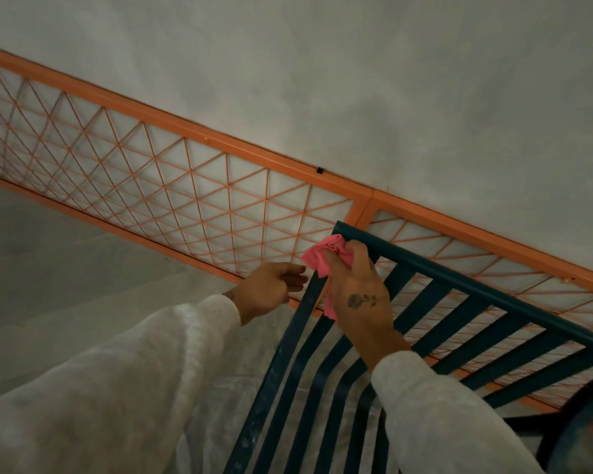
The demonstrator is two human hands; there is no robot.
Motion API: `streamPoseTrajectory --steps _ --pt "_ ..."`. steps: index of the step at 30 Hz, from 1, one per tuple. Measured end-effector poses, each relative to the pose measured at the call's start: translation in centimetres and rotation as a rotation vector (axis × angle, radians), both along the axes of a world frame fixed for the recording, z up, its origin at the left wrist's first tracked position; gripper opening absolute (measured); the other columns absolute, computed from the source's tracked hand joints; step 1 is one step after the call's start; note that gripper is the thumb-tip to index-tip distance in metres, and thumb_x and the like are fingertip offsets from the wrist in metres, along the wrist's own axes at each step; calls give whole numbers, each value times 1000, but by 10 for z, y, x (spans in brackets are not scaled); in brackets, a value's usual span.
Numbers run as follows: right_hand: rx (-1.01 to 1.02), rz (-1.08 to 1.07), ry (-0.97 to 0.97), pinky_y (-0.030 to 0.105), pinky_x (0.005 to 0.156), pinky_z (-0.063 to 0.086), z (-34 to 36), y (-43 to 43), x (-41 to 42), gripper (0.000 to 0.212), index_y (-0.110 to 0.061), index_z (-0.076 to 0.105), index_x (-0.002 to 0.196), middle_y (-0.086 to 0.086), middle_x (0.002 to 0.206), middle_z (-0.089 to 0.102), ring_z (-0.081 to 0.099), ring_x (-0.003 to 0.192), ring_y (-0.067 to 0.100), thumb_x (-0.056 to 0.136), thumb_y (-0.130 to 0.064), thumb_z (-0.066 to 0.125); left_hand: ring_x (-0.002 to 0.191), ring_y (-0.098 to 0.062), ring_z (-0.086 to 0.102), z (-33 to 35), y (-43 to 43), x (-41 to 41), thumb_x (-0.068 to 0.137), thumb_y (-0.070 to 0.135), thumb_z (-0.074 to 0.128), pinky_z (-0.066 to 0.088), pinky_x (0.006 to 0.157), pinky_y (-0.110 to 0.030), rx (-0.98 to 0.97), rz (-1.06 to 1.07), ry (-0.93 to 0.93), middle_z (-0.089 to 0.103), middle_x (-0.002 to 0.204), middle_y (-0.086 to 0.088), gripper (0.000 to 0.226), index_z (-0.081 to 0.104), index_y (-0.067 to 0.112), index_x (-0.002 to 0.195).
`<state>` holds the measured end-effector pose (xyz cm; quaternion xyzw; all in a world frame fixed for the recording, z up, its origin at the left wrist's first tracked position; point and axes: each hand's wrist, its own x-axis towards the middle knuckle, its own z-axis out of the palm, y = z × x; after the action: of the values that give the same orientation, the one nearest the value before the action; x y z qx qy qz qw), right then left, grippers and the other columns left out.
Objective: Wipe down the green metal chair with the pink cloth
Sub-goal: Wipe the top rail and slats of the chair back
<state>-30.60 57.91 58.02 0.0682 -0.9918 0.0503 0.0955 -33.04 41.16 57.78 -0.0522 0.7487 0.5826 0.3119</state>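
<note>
The chair [476, 285] is seen from above and behind, its slatted back tilted across the lower right of the view. It is placed close in front of an orange fence [185, 186] and a grey wall [356, 80].

The cloth [322, 254] is located at the upper left corner of the chair back, where the top rail [425, 263] meets the side rail [308, 302]. It is bunched and gripped by the right hand [360, 299], whose fingers are curled over it and press it against the corner. One end of the cloth hangs below the palm, along the slats. The bunched hold is judged to give a thick pad that wraps the rail, so that more than one face is wiped in a pass.

The left hand [271, 289] is held just beside the side rail, fingers loosely curled and grasping nothing. Contact with the rail or the cloth cannot be confirmed. Its position is judged to serve for steadying the frame against the wiping pressure.

Both forearms are covered by pale sleeves [134, 371].

Pale specks are noted on the lower side rail, so that part is judged not yet wiped. The task is assessed as at an early stage, with the slats and lower frame outstanding.
</note>
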Motion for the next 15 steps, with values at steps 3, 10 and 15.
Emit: streamPoseTrajectory --steps 3,10,15 --pt "-27 -24 -22 41 65 61 -11 -1 4 68 -23 60 131 19 130 53 67 85 37 70 -1 80 113 -14 60 2 4 0 84 -20 39 50 85 -26 6 -38 -6 64 123 -1 60 56 12 132" --pt "-160 -25 -60 48 80 60 -19 1 4 54 -24 57 135 15 136 47 63 100 39 86 -3 69 123 -16 56 -2 3 1 85 -17 40 44 94 -29 -4 -75 -31 57 140 -6 68 39 13 145" --pt "-270 -26 -47 48 87 58 -16 -1 11 50 -22 59 134 12 134 50 63 103 37 88 -5 67 120 -18 58 -9 2 2 85 -16 42 45 95 -33 11 -45 -47 60 136 -5 67 38 12 146"
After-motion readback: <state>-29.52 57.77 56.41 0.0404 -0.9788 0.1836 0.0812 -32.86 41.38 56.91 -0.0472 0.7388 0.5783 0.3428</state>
